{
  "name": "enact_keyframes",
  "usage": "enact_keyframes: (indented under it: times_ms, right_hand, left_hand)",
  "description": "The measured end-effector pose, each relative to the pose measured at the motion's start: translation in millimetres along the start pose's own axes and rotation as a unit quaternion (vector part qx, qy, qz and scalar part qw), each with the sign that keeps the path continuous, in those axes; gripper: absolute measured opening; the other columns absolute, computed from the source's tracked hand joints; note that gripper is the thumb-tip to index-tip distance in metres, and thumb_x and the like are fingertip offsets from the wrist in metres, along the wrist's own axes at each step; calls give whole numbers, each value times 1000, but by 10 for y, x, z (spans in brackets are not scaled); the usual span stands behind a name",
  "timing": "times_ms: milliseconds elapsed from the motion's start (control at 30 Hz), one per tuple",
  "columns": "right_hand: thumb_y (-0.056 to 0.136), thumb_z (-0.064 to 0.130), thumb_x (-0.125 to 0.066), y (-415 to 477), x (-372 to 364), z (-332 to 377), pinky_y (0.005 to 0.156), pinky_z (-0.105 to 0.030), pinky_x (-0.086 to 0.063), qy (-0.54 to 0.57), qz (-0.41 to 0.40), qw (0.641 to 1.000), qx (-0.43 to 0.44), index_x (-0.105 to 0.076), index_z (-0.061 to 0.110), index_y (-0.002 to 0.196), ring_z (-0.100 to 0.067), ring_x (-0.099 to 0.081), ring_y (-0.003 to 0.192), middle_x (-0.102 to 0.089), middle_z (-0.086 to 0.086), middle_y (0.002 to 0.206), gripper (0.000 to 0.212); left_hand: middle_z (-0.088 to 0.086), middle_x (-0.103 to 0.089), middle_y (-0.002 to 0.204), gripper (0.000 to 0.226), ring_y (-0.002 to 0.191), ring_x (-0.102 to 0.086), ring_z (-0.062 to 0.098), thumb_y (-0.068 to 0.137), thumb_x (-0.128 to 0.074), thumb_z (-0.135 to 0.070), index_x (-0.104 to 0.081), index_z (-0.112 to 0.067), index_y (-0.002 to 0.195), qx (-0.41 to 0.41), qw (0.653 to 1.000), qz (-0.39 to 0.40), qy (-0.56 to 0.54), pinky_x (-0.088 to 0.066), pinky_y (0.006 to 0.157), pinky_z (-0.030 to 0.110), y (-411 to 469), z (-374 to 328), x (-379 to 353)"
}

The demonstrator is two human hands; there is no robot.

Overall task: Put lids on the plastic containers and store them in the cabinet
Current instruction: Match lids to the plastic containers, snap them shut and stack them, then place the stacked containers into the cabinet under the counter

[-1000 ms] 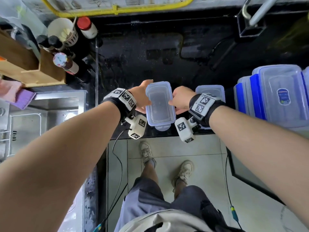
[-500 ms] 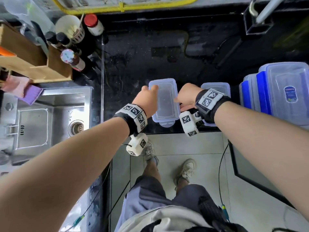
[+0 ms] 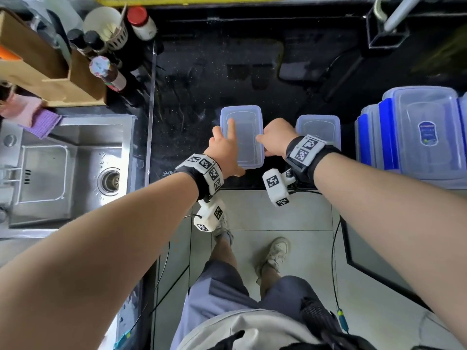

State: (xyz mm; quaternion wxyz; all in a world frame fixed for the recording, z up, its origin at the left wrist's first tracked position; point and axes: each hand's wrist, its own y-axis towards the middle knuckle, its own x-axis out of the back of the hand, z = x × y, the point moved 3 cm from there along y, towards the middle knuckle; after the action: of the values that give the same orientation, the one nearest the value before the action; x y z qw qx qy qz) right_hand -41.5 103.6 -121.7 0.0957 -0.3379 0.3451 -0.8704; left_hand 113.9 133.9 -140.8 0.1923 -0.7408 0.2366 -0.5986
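Observation:
A small clear container with a blue-tinted lid (image 3: 246, 122) lies flat on the black countertop (image 3: 197, 97), near its front edge. My left hand (image 3: 223, 151) rests on the container's left side, index finger stretched across the lid and thumb at the near end. My right hand (image 3: 274, 137) is curled against its right edge. A second small lidded container (image 3: 319, 126) sits just to the right, partly hidden behind my right wrist. A stack of large clear and blue containers with lids (image 3: 424, 132) stands at the far right.
A steel sink (image 3: 75, 168) lies to the left, with a wooden rack (image 3: 50, 79), bottles (image 3: 108, 74), a utensil cup (image 3: 103, 24) and a purple cloth (image 3: 43, 120) behind it. Below the counter edge are floor tiles, my feet and a dark cabinet door (image 3: 374, 263).
The small container went from being held between both hands at the counter's front edge to lying on the counter. My left hand shifted onto the lid.

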Motion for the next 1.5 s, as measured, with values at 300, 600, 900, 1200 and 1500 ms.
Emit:
enact_keyframes:
  times_ms: [300, 600, 900, 1200, 1500]
  right_hand:
    - [99, 18, -58, -579, 1090, -242, 82, -50, -66, -29, -113, 991, 66, -42, 15, 56, -41, -78, 83, -51, -6, 59, 45]
    - [100, 11, -52, -879, 1516, -1127, 78, -36, -49, -111, -107, 988, 4, -57, 5, 89, -37, -64, 98, -65, -19, 99, 13]
    - [99, -1, -47, -910, 1501, -1356, 74, -38, -46, -48, -84, 992, 77, -55, 1, 84, -36, -58, 91, -62, -26, 99, 17]
    - [97, 6, -50, -1406, 1637, -1597, 94, -59, -60, 87, -125, 986, 64, -56, -21, 130, -39, -61, 80, -63, -45, 112, 42]
    - [98, 5, -47, -1907, 2465, -2561, 80, -52, -60, 103, -211, 972, -5, -58, 3, 86, -33, -58, 80, -57, -19, 89, 16]
  left_hand:
    - [8, -39, 132, 91, 85, -53, 17, 99, -62, -52, -6, -24, 165, -108, 978, -130, -119, -41, 64, 21, -87, -745, 646]
    - [18, -42, 155, 78, 126, -58, 31, 102, -61, -42, -22, -15, 164, -118, 980, -75, -138, -39, 89, 30, -392, -1702, 160]
    - [16, -44, 158, 73, 142, -50, 32, 102, -59, -34, -25, -11, 162, -43, 979, -99, -175, -46, 111, 42, -532, -1650, 100]
    - [12, -49, 141, 46, 104, -56, 24, 97, -57, -29, -50, -11, 139, -51, 972, -149, -175, -45, 82, 34, -668, -1837, 288]
    - [1, -61, 75, 17, 73, -58, 24, 97, -51, -17, -65, -9, 93, -115, 967, -140, -177, -51, 68, 31, -979, -2733, 209]
